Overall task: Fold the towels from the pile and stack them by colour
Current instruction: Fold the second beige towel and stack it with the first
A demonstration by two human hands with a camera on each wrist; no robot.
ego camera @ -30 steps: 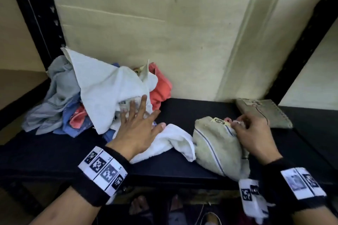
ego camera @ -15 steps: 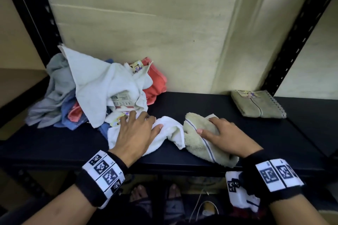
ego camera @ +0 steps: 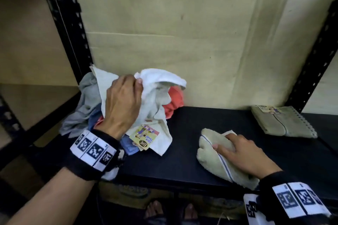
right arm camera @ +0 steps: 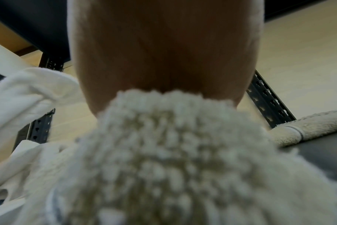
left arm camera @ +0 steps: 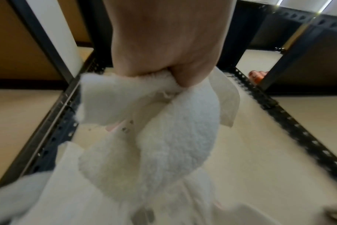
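Note:
My left hand [ego camera: 134, 87] grips a bunched white towel [ego camera: 161, 80] and holds it up over the pile [ego camera: 87, 102] of grey, blue and coral towels at the shelf's left end. The left wrist view shows the fist [left arm camera: 171, 71] closed round the white towel [left arm camera: 164, 137], which hangs below it. My right hand [ego camera: 228, 144] lies flat on a crumpled beige towel [ego camera: 214, 159] with a blue stripe, near the shelf's front edge. That towel [right arm camera: 164, 152] fills the right wrist view under the palm [right arm camera: 164, 53]. A folded beige towel [ego camera: 281, 124] lies at the back right.
Everything sits on a black shelf [ego camera: 182, 142] against a cream wall. Black perforated uprights [ego camera: 69, 33] stand at the back left and right. A paper label [ego camera: 144, 137] hangs from the pile's front. Bare feet [ego camera: 155, 210] show below the shelf.
My left hand has closed on the white towel and raised it from the shelf to above the pile. My right hand stays on the beige towel.

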